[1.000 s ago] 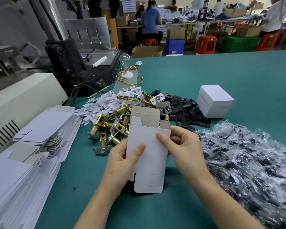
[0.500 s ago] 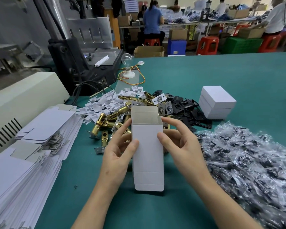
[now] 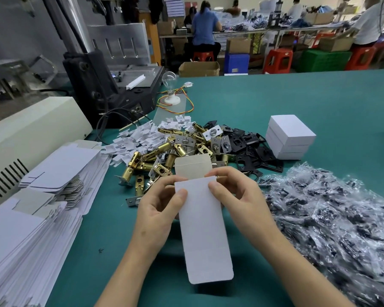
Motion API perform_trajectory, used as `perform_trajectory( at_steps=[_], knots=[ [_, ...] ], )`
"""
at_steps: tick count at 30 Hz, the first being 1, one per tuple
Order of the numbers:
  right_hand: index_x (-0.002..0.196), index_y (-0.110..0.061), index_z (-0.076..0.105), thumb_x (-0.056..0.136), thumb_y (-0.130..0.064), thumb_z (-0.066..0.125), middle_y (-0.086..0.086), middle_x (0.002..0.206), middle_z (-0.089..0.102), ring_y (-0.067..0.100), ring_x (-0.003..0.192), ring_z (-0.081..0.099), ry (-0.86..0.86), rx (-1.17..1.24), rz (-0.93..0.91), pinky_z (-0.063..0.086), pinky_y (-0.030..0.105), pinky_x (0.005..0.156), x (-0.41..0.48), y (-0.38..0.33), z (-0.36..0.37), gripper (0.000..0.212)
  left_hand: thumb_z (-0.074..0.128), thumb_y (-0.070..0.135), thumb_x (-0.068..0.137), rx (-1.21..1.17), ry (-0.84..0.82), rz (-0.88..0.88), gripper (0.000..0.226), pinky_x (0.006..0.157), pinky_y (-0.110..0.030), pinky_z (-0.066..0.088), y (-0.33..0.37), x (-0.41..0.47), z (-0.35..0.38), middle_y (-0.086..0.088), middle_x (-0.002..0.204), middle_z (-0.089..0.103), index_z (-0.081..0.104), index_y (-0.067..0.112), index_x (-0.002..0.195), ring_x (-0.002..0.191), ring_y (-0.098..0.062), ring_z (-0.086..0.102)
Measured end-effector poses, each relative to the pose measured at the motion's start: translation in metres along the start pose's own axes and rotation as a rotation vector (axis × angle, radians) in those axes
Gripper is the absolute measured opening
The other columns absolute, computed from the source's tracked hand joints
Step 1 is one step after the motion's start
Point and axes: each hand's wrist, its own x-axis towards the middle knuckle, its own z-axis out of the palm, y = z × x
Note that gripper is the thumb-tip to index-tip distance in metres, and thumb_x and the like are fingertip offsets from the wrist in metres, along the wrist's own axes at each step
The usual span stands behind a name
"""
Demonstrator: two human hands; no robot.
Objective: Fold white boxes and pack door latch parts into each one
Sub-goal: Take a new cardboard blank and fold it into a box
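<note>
I hold a white carton point(image 3: 203, 227) upright over the green table, its grey top flap standing open behind my fingers. My left hand point(image 3: 159, 209) grips its left edge, thumb on the front face. My right hand point(image 3: 237, 196) grips the right edge near the top, fingers curled over the rim. Behind the carton lies a heap of brass door latches point(image 3: 162, 156) with silver faceplates and black strike plates point(image 3: 251, 149). A stack of flat white box blanks point(image 3: 38, 196) lies at my left.
Closed white boxes point(image 3: 289, 136) stand stacked at the back right. Small plastic bags of dark screws point(image 3: 333, 218) cover the right side. White card inserts point(image 3: 142, 136), a light bulb on a base point(image 3: 170, 85), a black machine point(image 3: 111, 85) and a cream machine point(image 3: 27, 134) sit at the left rear.
The carton has been squared up and raised nearer to me. Both hands slid up to its top, where the side flaps have folded in and the grey flap stands alone.
</note>
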Motion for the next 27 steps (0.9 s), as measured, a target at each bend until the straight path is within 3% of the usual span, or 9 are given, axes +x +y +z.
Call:
perform_trajectory(
  at_steps=[3,7,12,16,21,24,27],
  knots=[
    [0.1,-0.031,0.071,0.087,-0.05,0.063,-0.004,0.088,0.068,0.026,0.086,0.064,-0.005,-0.008,0.006,0.053,0.045,0.074,0.0002,-0.0005,0.0013,0.024,0.066,0.051,0.086,0.045,0.018,0.013,0.021,0.065,-0.014,0.051,-0.0009,0.0014,0.0007,0.006,0.096,0.072,0.075,0.035,0.096,0.081,-0.003,0.063],
    [0.099,-0.034,0.071,0.085,-0.053,0.062,-0.005,0.09,0.07,0.023,0.09,0.066,-0.014,-0.013,0.026,0.055,0.048,0.082,0.0007,-0.0016,0.0013,0.025,0.066,0.053,0.086,0.064,0.04,0.019,0.02,0.069,-0.013,0.05,-0.0022,0.0017,-0.0005,0.011,0.101,0.071,0.076,0.038,0.095,0.083,-0.001,0.06],
    [0.097,-0.031,0.072,0.087,-0.047,0.064,-0.005,0.093,0.072,0.022,0.091,0.067,-0.004,-0.047,0.037,0.052,0.055,0.094,0.0009,-0.0025,0.0011,0.02,0.065,0.048,0.088,0.073,0.027,0.046,0.022,0.076,-0.016,0.052,-0.0022,0.0031,-0.0001,0.002,0.108,0.071,0.077,0.03,0.094,0.099,-0.009,0.066],
    [0.097,-0.034,0.074,0.088,-0.04,0.068,-0.008,0.102,0.073,0.014,0.098,0.069,0.018,-0.028,0.041,0.06,0.045,0.083,0.0023,-0.0006,-0.0002,0.012,0.06,0.049,0.092,0.137,0.012,0.074,0.024,0.083,-0.015,0.051,-0.0045,0.004,-0.0002,0.003,0.115,0.068,0.079,0.035,0.098,0.114,-0.013,0.064],
    [0.095,-0.034,0.074,0.087,-0.035,0.07,-0.008,0.1,0.074,0.013,0.096,0.07,0.026,0.002,0.034,0.059,0.033,0.082,0.0032,0.0021,-0.0023,0.009,0.052,0.055,0.096,0.258,-0.028,0.078,0.032,0.091,-0.018,0.05,-0.0091,0.0042,-0.0014,0.013,0.123,0.064,0.078,0.04,0.107,0.126,-0.015,0.059],
    [0.109,-0.035,0.066,0.086,-0.03,0.073,-0.005,0.105,0.072,0.012,0.098,0.07,0.033,0.068,0.033,0.056,0.028,0.082,0.0045,0.0039,-0.0019,0.025,0.051,0.051,0.1,0.285,-0.029,0.108,0.03,0.095,-0.022,0.05,-0.0092,0.0033,-0.0017,0.018,0.127,0.065,0.074,0.041,0.116,0.126,-0.01,0.06],
    [0.127,-0.038,0.06,0.086,-0.029,0.072,-0.002,0.11,0.071,0.015,0.104,0.069,0.029,0.124,0.045,0.057,0.03,0.088,0.0045,0.0038,-0.0008,0.043,0.058,0.054,0.096,0.173,-0.026,0.072,0.042,0.097,-0.041,0.056,-0.0087,0.0016,0.0007,0.016,0.127,0.067,0.058,0.052,0.138,0.122,-0.014,0.064]
  ],
)
